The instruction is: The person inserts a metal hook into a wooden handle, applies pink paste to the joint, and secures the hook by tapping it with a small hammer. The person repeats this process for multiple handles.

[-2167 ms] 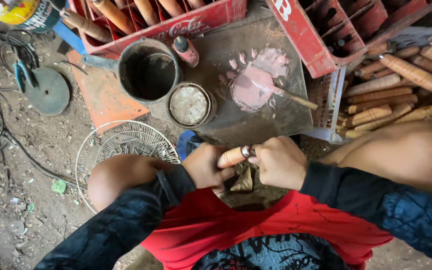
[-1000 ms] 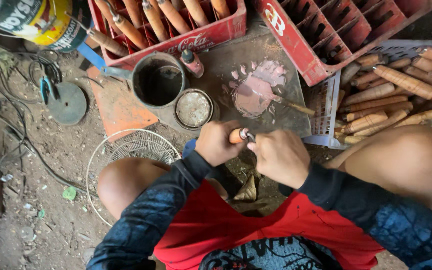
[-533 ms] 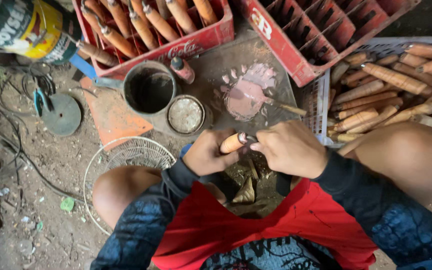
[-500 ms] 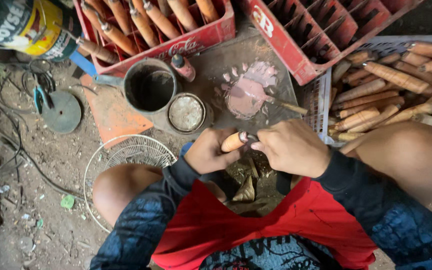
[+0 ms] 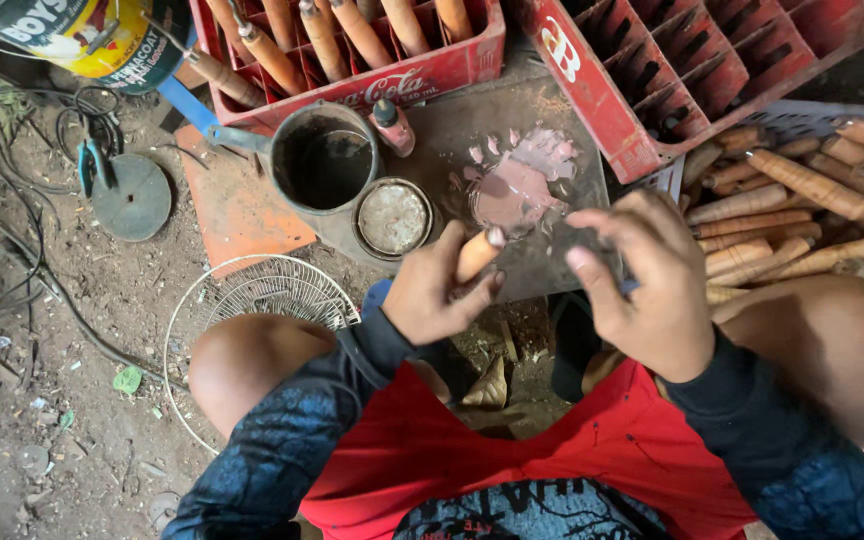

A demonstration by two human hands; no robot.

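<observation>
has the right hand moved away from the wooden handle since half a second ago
Yes. The right hand has come off the wooden handle, moving rightward toward the pile of handles.

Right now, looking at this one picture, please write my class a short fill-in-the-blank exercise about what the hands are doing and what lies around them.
1. The left hand holds one wooden handle in its ____.
2. The right hand hovers open and holds ____.
3. The pink putty is smeared on a dark ____ in front of the person.
4. The pile of handles lies on the person's ____ side.

Missing words: grip; nothing; board; right
</observation>
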